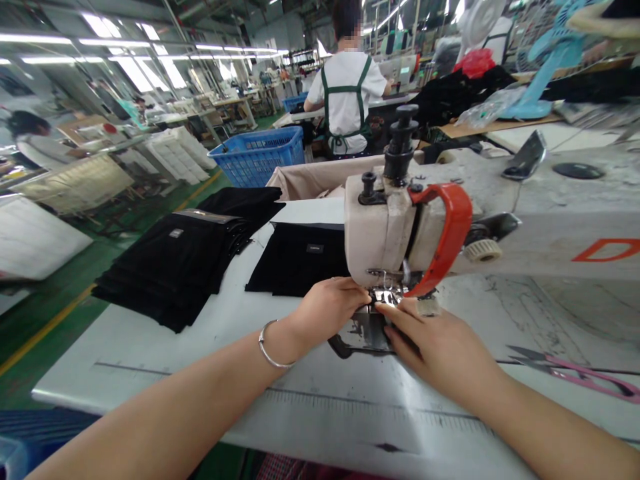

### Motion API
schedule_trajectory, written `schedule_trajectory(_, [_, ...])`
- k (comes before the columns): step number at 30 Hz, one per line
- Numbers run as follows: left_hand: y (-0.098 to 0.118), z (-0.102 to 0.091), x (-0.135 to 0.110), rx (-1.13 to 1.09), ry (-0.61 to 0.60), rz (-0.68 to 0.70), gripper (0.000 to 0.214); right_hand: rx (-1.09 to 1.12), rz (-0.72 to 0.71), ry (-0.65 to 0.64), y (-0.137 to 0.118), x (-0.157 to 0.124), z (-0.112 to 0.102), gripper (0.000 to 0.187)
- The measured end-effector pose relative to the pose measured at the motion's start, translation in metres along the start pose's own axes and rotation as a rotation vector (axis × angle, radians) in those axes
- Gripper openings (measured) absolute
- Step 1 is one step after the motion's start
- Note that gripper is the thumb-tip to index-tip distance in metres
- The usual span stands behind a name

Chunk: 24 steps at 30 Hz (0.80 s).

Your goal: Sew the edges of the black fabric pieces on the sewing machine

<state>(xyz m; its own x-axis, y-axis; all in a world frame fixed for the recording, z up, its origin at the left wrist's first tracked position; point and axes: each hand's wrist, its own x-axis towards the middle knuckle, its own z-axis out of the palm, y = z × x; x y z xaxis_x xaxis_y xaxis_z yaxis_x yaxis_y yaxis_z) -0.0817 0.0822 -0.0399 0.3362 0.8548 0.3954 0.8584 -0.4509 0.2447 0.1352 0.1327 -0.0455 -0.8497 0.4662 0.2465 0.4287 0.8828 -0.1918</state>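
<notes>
At the needle area of a white sewing machine (373, 230), my left hand (327, 310) has its fingers pressed together on a small black piece (372, 301), mostly hidden by the fingertips. My right hand (433, 333) meets it from the other side, thumb and fingertips close together at the presser foot (387, 297). The bare metal needle plate (367, 333) shows in front of the fingertips. Just beyond my left hand lies a folded black cloth (295, 260) with a small label (315, 249), its right side hidden behind the machine head.
A stack of black cloth pieces (165, 267) lies at the table's left. Pink-handled scissors (580, 373) rest at right, and a red-orange guard (453, 233) curves beside the needle. Beyond stand a blue basket (265, 157), a person in an apron (345, 93) and a blue fan (545, 67).
</notes>
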Motion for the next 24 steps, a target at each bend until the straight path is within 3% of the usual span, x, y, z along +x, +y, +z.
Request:
schedule_trajectory(11, [-0.009, 0.006, 0.001, 0.003, 0.063, -0.054, 0.014, 0.02, 0.015, 0.026, 0.0, 0.001, 0.0, 0.03])
schedule_trajectory(20, [-0.013, 0.006, 0.001, 0.026, -0.003, -0.023, 0.015, 0.063, 0.012, 0.037, 0.002, 0.0, 0.0, 0.028])
schedule_trajectory(24, [-0.016, -0.004, 0.004, 0.041, -0.087, 0.026, 0.021, 0.129, 0.012, 0.056, 0.005, -0.003, -0.001, 0.026])
